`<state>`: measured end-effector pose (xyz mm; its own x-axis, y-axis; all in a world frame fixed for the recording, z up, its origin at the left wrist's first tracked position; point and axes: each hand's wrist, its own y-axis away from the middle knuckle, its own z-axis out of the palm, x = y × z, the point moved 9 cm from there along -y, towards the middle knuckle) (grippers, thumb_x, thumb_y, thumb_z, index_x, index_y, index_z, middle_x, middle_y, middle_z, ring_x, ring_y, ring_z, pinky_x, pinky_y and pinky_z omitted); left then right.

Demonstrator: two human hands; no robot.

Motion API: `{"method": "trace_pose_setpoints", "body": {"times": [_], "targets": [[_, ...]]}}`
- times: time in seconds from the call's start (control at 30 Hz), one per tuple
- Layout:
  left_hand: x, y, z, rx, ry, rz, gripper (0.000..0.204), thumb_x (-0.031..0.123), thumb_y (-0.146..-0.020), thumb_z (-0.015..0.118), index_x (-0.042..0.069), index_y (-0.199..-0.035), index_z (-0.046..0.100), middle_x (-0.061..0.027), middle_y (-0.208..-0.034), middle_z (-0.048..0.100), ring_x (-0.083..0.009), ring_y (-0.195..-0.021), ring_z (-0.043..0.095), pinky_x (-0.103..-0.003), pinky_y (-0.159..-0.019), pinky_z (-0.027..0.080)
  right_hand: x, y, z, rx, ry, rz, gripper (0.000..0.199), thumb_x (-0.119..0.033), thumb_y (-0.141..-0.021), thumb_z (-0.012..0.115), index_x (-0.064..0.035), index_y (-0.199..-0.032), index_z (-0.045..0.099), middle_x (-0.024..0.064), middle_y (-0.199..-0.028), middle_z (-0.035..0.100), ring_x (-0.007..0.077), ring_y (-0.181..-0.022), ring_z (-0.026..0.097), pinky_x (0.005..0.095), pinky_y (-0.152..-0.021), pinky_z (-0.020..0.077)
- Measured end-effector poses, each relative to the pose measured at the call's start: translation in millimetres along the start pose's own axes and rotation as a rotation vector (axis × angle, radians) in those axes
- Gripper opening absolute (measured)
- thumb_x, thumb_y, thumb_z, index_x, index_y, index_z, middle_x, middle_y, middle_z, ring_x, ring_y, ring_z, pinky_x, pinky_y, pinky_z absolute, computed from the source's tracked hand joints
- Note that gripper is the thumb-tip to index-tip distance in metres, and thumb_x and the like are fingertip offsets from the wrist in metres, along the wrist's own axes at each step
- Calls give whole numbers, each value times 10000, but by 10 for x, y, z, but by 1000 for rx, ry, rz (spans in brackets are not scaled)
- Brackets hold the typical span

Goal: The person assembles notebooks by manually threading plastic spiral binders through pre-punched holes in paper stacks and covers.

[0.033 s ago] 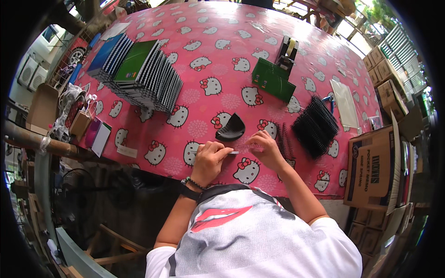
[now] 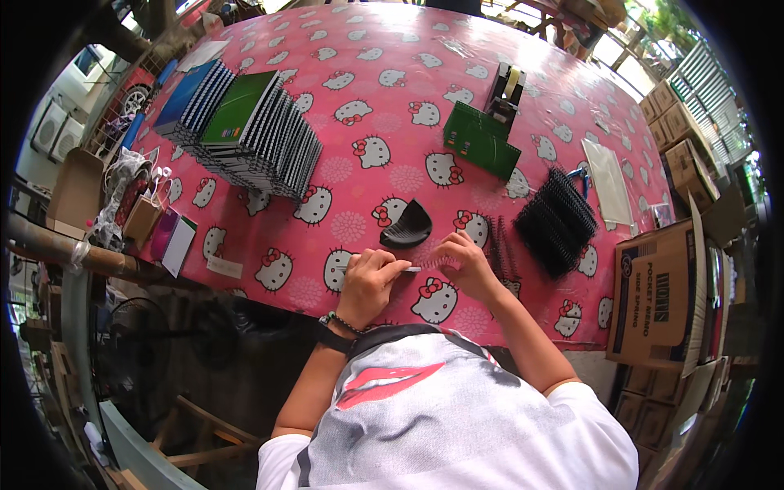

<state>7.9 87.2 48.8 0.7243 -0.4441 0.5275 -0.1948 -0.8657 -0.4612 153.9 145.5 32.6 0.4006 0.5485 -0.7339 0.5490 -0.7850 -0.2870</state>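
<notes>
At the table's near edge my left hand [image 2: 369,282] is closed over a thin notepad [image 2: 413,269], seen edge-on. Only a short white end sticks out past the fingertips; the rest is hidden under the hand. Just to the right, the fingers of my right hand [image 2: 465,268] pinch a thin spiral binding coil [image 2: 431,260]. The coil's free end reaches close to the pad's end; whether it touches cannot be made out. Beyond both hands lies a black fan-shaped thing [image 2: 408,225] with a ridged side. Loose dark coils [image 2: 502,249] lie right of my right hand.
A pile of black coils [image 2: 557,224] lies at the right. Green notebook covers [image 2: 482,139] rest by a tape dispenser [image 2: 506,94]. Stacks of spiral notebooks [image 2: 261,131] stand at the left. A cardboard box [image 2: 653,298] is beside the pink table [image 2: 351,220].
My right hand has shifted slightly left, bringing the coil nearer to the notepad's end. The left hand keeps its place.
</notes>
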Motion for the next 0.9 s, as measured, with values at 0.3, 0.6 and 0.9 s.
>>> {"method": "trace_pose_setpoints", "body": {"times": [0.3,0.6,0.9], "targets": [[16,21,-8,-18,-3,-1,187,90,-761,645,146,-935,685,22,-790,550,-166,-784,524,-321,-700,356,-39,-3,44,-71,-85,-41,279,100,-610,647,-55,-836,596,56,-851,559,231,-884,539,330,-781,440],[19,51,-1,-17,-2,13,216,77,-744,652,149,-945,682,20,-803,557,-166,-800,533,-320,-725,371,-64,8,109,-177,-93,-84,279,93,-640,646,-36,-879,586,73,-867,560,252,-891,548,343,-757,458],[20,45,-7,-21,14,13,223,65,-739,656,144,-945,684,16,-811,565,-168,-804,534,-318,-725,369,-132,13,114,-226,-87,-107,304,84,-666,647,-47,-937,605,78,-870,559,259,-858,551,344,-759,459]]}}
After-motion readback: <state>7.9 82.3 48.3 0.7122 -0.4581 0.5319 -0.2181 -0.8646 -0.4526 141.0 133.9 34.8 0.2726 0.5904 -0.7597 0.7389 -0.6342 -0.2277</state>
